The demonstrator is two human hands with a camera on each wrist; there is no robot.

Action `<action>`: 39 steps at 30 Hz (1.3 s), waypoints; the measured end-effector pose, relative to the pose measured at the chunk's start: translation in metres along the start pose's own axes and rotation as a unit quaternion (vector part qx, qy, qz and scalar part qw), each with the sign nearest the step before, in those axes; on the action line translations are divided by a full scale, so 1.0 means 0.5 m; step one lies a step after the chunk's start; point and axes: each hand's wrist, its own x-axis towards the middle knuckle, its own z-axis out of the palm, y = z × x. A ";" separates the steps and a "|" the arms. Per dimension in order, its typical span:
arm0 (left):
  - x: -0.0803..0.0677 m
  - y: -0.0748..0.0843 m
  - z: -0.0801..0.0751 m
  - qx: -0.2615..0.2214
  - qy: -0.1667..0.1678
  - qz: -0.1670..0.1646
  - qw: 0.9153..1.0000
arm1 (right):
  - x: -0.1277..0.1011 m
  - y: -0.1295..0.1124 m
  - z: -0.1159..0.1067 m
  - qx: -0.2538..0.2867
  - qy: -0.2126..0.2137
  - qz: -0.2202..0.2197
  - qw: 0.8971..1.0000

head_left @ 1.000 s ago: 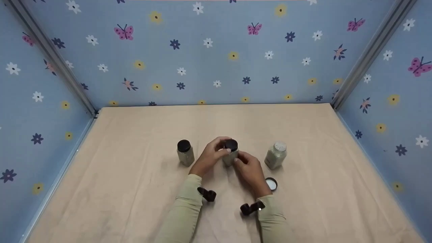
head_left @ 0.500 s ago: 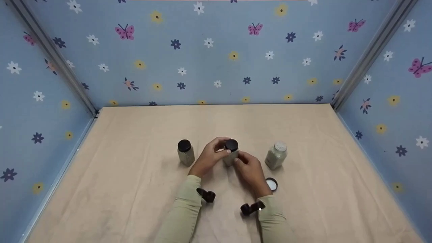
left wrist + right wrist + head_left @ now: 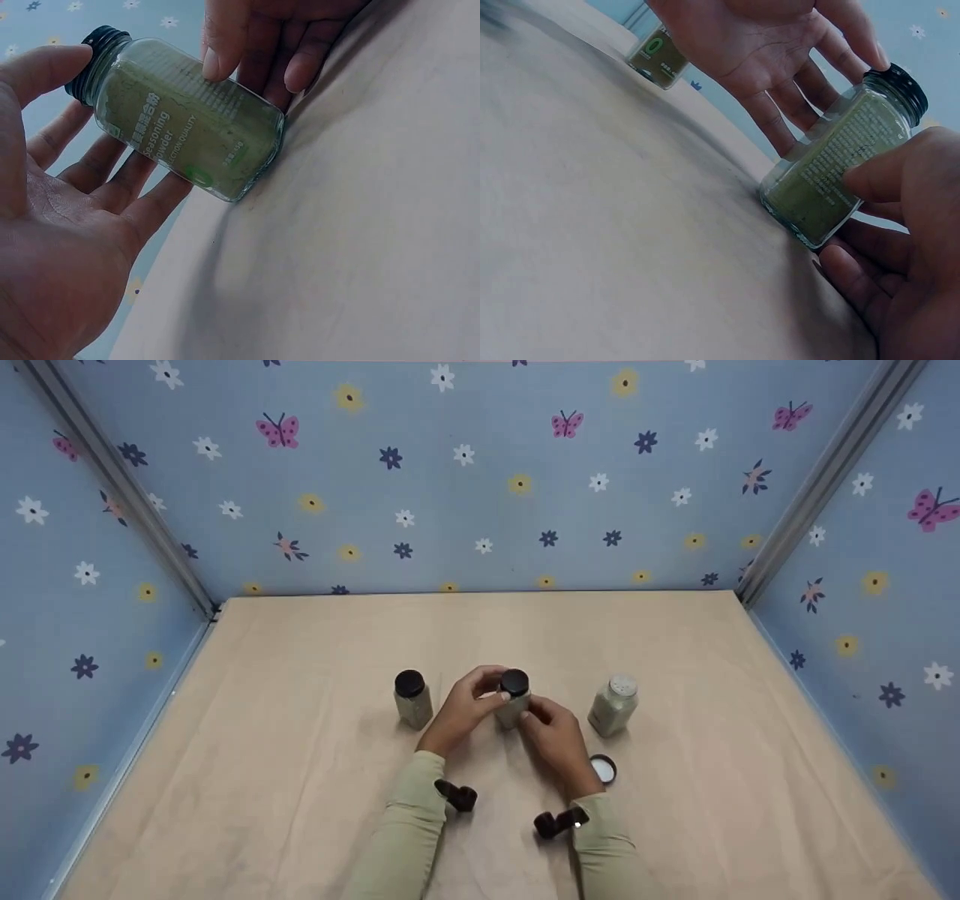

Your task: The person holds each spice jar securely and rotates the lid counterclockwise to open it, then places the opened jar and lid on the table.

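Note:
Between the two hands stands a glass seasoning jar (image 3: 511, 712) of green powder, its black screw cap (image 3: 514, 682) on top. My left hand (image 3: 466, 709) pinches that cap, thumb (image 3: 56, 69) on the near side and fingers behind. Lower down, my right hand (image 3: 556, 733) grips the glass body, its thumb pressed to the printed label in the right wrist view. The label in the left wrist view reads "Seasoning Powder" on the jar (image 3: 191, 120). The jar's base is right at the cloth.
A second black-capped jar (image 3: 413, 705) stands to the left. On the right is a jar (image 3: 613, 709) with its perforated shaker top bare. A loose black cap (image 3: 603, 769) lies white inside up by the right wrist. Patterned blue walls (image 3: 480, 472) enclose the cloth-covered table (image 3: 247, 780).
The left wrist and forearm have shifted slightly left and toward the viewer. Both hands keep their hold, and the jars and loose cap stay in place.

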 end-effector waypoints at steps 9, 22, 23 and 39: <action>-0.003 0.003 -0.002 0.000 0.010 0.006 1.000 | 0.002 -0.004 0.000 -0.001 0.000 0.000 1.000; 0.020 -0.023 -0.008 -0.039 -0.007 0.000 0.999 | 0.003 0.003 -0.003 0.007 0.000 -0.005 1.000; 0.022 -0.019 -0.008 -0.038 -0.012 0.001 0.999 | 0.004 0.003 -0.002 0.007 0.000 -0.001 1.000; 0.022 0.013 0.009 -0.013 -0.037 -0.016 0.999 | 0.002 0.000 0.001 -0.002 0.002 0.000 1.000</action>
